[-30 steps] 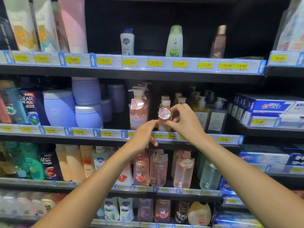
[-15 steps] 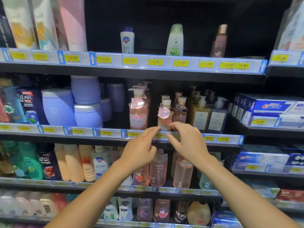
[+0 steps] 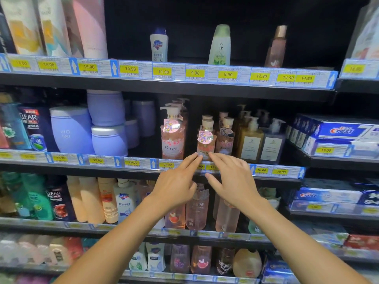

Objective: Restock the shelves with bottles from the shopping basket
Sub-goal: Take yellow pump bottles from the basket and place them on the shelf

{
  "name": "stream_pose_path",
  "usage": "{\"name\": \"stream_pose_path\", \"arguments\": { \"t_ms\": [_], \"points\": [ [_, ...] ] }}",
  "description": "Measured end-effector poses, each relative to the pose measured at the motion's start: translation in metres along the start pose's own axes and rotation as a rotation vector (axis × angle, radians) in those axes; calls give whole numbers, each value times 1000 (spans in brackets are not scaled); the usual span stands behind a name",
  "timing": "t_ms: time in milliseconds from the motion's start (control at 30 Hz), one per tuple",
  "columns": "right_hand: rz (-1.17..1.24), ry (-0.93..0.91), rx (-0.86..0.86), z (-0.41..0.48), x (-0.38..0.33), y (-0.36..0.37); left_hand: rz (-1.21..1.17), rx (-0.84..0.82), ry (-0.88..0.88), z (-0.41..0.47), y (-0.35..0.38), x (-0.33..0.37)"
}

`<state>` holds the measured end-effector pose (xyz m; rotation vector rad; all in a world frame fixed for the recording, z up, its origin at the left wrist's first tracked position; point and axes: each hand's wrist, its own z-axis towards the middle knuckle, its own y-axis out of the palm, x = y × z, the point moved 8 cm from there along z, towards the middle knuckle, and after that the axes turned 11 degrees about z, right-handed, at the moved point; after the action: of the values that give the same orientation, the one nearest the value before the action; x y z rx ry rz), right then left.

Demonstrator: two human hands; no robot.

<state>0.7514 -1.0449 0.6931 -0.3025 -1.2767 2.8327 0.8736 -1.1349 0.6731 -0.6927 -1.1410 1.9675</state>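
Scene: A person faces a shop's toiletries bay, both bare arms stretched toward the middle shelf (image 3: 67, 168).
Left hand: The left hand (image 3: 176, 187) is loosely spread with its fingers straight and grips nothing. Its fingertips reach the foot of a small pink bottle (image 3: 205, 143) from the left.
Right hand: The right hand (image 3: 232, 181) mirrors it, with fingers extended and slightly fanned, the thumb apart below, holding nothing. Its fingertips meet the same bottle's foot from the right.
Contact: Whether the fingertips touch the bottle or sit just in front of it cannot be told.
Bottle: The small pink bottle stands upright at the shelf's front edge. It has a cream cap, an iridescent tag at the neck and "Kustie" on the label. Similar bottles stand behind it.
Neighbours: A taller pump bottle (image 3: 172, 138), pink with the same tag, stands just to its left. Amber bottles (image 3: 249, 140) stand to its right.
Price rail: Yellow tags run along the rail (image 3: 133, 163). The hands cover part of it below the small bottle.
Left end: Purple jars (image 3: 70, 130) sit beside dark Clear bottles (image 3: 33, 128).
Top shelf: A white bottle (image 3: 159, 46), a green bottle (image 3: 219, 46) and a gold-capped bottle (image 3: 275, 48) stand well apart.
Right bay: Crest boxes (image 3: 338, 131) are stacked on their own shelf.
Lower shelf: Peach bottles (image 3: 92, 199) and clear pink ones show behind the wrists.
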Motion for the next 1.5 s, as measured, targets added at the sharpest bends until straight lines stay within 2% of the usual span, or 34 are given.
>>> {"name": "stream_pose_path", "arguments": {
  "t_ms": [533,767,867,1067,1300,1500],
  "points": [
    [22,19,-13,0,1,5,-34,-6,10,0,3,0],
    [169,-137,188,-30,-27,-2,-130,192,65,-41,0,-9],
    [222,-153,124,-49,-41,21,-116,199,78,-66,18,-22],
    [233,-41,-198,-104,-62,111,-65,-9,21,-140,92,-59],
    [241,68,-512,-172,-91,223,-64,-459,-113,-252,187,-105],
    [338,164,-736,-249,-122,318,-111,-711,-206,-358,253,-135]
  ]
}}
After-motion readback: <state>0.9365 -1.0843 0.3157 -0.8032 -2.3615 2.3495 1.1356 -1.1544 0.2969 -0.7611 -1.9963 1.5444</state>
